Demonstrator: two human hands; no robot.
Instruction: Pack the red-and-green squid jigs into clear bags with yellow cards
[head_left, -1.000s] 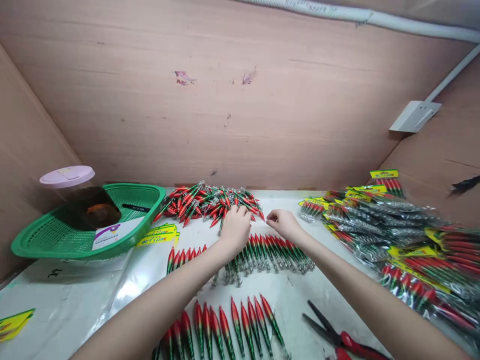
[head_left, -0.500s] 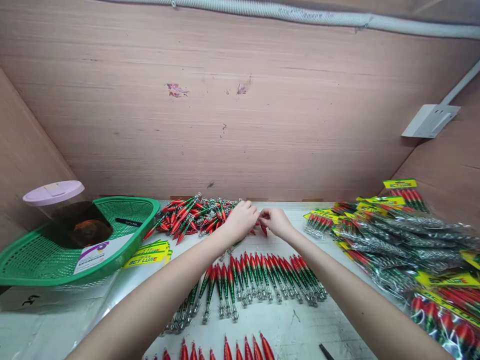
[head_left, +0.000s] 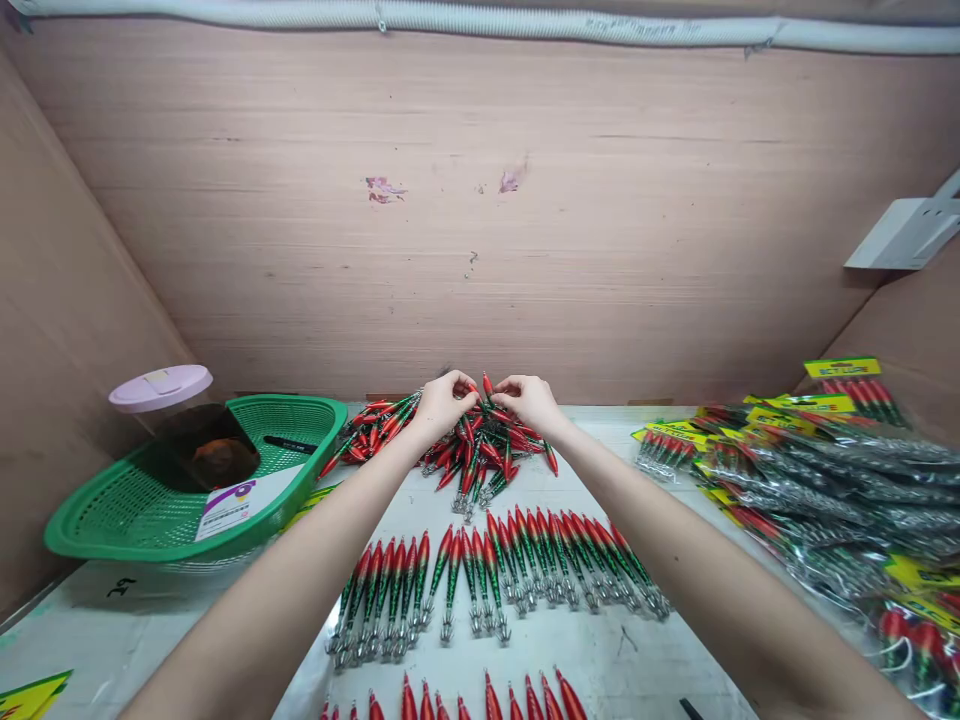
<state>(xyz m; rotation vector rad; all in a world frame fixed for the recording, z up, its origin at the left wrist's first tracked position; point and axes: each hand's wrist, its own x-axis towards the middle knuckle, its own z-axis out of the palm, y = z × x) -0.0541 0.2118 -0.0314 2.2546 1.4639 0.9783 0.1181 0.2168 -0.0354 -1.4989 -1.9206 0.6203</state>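
Both arms reach to the back of the table, over a heap of red-and-green fishing lures [head_left: 517, 440] with hooked ends. My left hand [head_left: 448, 403] pinches a lure, whose red tip shows at its fingertips. Close beside it, my right hand [head_left: 527, 403] is closed on another lure [head_left: 487, 386], its red nose pointing up. The lower ends of both lures blend into the heap. Nearer to me lies a row of lures [head_left: 491, 570], side by side with hooks toward me. Red noses of a further row [head_left: 551, 697] show at the bottom edge.
At left stands a green basket [head_left: 75, 530] with a pink-lidded cup [head_left: 161, 388], a black pen [head_left: 290, 444] and a white-purple card [head_left: 244, 503]. Packaged lures [head_left: 847, 480] with yellow headers pile up at right. A wooden wall [head_left: 465, 230] closes the back.
The camera view has shifted, so the scene sits differently in frame. My hands have moved apart slightly and now each pinches a lure; several lures lie spread toward me from the heap.
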